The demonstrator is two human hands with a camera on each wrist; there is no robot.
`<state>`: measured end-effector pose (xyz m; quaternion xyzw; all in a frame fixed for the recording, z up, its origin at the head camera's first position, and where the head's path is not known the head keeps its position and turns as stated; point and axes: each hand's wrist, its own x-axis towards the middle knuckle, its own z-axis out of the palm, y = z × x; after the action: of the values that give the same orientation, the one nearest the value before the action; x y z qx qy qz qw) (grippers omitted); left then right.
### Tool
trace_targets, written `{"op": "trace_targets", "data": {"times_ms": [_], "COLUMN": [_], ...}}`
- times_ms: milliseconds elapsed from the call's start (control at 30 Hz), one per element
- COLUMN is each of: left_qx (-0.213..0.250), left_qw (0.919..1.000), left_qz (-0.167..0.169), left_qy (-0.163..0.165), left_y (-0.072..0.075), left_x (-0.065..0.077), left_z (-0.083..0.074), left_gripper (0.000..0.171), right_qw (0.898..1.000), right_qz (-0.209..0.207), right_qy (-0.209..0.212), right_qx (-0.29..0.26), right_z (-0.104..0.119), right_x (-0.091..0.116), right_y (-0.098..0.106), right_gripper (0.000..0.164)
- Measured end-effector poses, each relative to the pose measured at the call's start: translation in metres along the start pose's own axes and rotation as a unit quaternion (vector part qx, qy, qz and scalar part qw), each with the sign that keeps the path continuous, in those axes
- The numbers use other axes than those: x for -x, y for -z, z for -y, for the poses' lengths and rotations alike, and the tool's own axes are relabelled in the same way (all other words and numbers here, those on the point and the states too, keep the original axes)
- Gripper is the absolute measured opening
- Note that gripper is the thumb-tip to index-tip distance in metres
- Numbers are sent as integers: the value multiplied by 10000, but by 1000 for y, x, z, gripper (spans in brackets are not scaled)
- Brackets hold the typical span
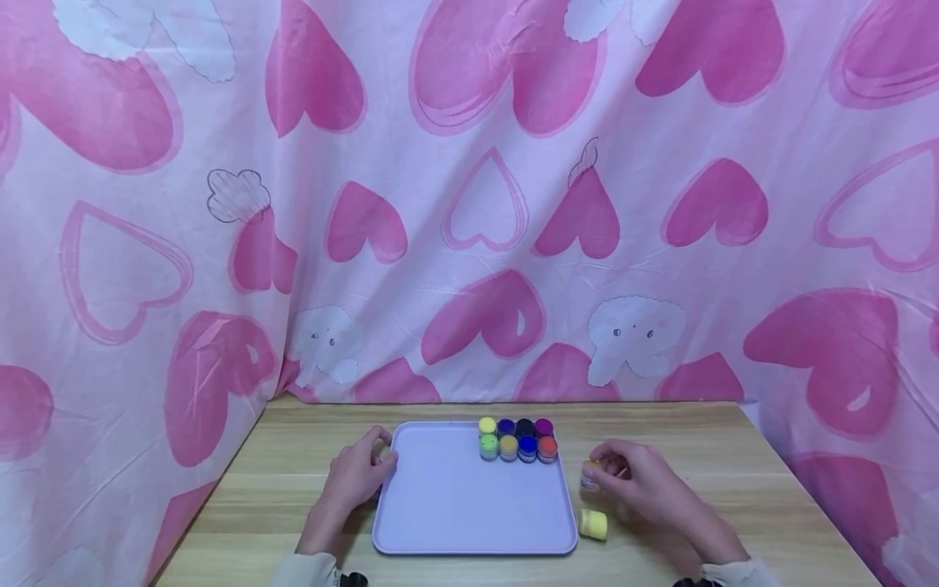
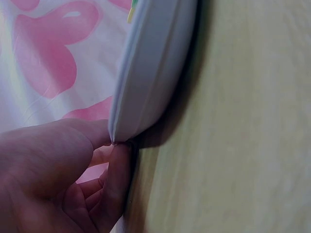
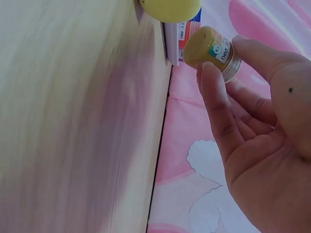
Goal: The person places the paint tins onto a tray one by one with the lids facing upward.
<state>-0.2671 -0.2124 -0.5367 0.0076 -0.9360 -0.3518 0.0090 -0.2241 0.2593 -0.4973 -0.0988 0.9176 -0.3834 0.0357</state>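
My left hand pinches the left rim of a pale lilac tray; in the left wrist view the thumb and a finger meet at the tray's edge. My right hand, to the right of the tray, holds a small ochre-yellow paint jar between thumb and fingertips. The jar is tilted, and its printed label faces the right wrist camera. A light yellow paint jar lies on its side on the table, by the tray's lower right corner. Several paint jars stand in two rows at the tray's far right corner.
The wooden table extends around the tray. A pink and white cloth with hearts hangs behind the table and along both sides.
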Motion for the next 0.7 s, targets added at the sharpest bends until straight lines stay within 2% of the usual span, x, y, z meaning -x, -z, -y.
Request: {"op": "trace_targets", "data": {"times_ms": [300, 433, 700], "left_qx": [20, -13, -10], "left_qw": [10000, 10000, 10000], "left_qz": [32, -20, -24], "left_qy": [63, 24, -44], "left_y": [-2, -2, -1], "left_x": [1, 1, -1], "left_z": [2, 2, 1], "left_gripper": [24, 23, 24], "right_qw": [9997, 9995, 9970], "right_qz": [191, 234, 315], "right_qy": [46, 171, 703], "right_qx": [-133, -117, 7], "right_z": [7, 12, 21], "right_x": [-5, -10, -19], "right_y": [-8, -13, -26], "right_gripper": [44, 44, 34]}}
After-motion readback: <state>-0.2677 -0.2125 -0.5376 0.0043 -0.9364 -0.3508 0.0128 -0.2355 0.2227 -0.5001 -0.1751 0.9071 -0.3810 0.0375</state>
